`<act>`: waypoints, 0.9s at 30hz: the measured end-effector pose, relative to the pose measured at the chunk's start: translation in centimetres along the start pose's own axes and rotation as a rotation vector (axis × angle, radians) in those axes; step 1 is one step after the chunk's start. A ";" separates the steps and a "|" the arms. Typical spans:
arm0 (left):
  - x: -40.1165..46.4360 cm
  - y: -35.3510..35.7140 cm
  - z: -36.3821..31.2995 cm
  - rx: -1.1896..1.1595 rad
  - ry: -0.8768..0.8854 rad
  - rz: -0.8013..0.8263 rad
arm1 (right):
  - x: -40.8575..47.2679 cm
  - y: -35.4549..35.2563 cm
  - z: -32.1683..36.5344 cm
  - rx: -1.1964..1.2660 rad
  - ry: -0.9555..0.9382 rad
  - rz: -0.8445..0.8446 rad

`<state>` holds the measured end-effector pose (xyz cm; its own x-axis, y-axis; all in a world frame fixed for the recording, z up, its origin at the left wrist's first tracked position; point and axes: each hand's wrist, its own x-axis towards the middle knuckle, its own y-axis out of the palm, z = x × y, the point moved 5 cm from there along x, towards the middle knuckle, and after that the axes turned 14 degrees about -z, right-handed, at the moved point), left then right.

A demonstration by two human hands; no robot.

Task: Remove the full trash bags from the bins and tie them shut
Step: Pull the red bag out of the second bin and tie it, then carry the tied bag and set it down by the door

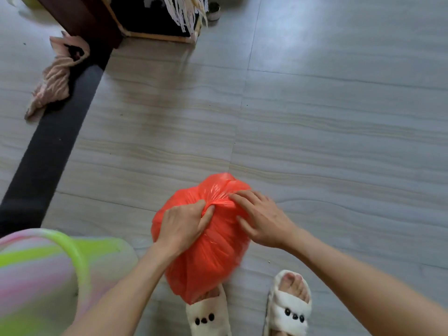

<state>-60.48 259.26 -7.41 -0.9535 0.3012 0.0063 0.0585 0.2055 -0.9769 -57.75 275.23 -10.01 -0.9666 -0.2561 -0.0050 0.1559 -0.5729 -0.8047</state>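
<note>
A full red-orange trash bag (208,253) hangs over the tiled floor just in front of my feet. My left hand (184,224) pinches the bunched plastic at the bag's top between thumb and curled fingers. My right hand (261,219) rests on the bag's upper right side with fingers spread, its fingertips touching the gathered plastic near the top. A bin with a lime-green rim (72,248) stands at the lower left, blurred and partly cut off by the frame.
My two feet in white slippers (288,309) stand under and right of the bag. A dark floor strip (48,146) runs diagonally at left, with a pink cloth (55,78) on it. A dark wooden cabinet (97,18) and a mop head (186,10) are at the top.
</note>
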 end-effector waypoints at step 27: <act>33.7 -48.6 -41.2 -0.477 0.261 -0.060 | 3.7 -67.8 2.8 0.046 0.440 -0.476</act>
<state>-83.32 297.82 49.13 -0.8580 0.4843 0.1710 0.1917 0.6110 -0.7681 -71.30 310.95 46.17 -0.9236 0.3714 0.0947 -0.3106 -0.5805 -0.7527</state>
